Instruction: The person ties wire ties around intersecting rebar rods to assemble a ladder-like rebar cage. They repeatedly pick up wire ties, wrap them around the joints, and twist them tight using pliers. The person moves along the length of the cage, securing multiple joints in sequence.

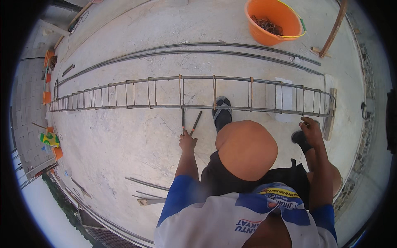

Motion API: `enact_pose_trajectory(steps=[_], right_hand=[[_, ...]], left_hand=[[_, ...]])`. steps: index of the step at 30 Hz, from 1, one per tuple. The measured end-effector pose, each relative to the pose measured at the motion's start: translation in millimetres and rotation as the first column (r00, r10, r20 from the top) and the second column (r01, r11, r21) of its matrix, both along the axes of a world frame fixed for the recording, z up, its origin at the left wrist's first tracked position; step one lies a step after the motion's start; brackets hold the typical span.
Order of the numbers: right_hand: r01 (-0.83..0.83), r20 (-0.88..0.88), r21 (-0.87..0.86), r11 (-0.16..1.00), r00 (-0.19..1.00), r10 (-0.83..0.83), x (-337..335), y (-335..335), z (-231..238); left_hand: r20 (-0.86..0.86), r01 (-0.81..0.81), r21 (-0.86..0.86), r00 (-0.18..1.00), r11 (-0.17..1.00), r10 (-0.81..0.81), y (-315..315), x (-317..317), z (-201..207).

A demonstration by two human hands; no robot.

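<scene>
A person crouches on a pale concrete floor [124,140] outdoors, left hand [187,142] closed around the red handles of steel pincers [189,122] whose jaws meet the near rail of a long rusty rebar cage [165,91] lying left to right straight ahead. The right hand [313,131] rests near the cage's right end, apparently pinching thin wire. An orange plastic bucket [273,20] stands beyond.
</scene>
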State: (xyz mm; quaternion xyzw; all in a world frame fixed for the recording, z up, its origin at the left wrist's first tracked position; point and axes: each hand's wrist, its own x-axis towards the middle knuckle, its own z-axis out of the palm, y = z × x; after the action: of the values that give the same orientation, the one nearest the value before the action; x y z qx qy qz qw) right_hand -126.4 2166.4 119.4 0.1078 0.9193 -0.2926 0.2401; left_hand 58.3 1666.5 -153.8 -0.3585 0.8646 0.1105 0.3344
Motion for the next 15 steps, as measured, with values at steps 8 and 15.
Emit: enact_pose_trajectory(steps=[8,15], right_hand=[[-0.103,0.102,0.054,0.993,0.990,0.097,8,-24,9],[-0.276,0.083,0.022,0.961,0.958,0.274,2,-52,13]], left_hand=[[-0.170,0.018,-0.093,0.985,0.996,-0.034,-6,-18,-21],[0.017,-0.614,0.562,0.679,0.554,0.734,-20,-11,-26]])
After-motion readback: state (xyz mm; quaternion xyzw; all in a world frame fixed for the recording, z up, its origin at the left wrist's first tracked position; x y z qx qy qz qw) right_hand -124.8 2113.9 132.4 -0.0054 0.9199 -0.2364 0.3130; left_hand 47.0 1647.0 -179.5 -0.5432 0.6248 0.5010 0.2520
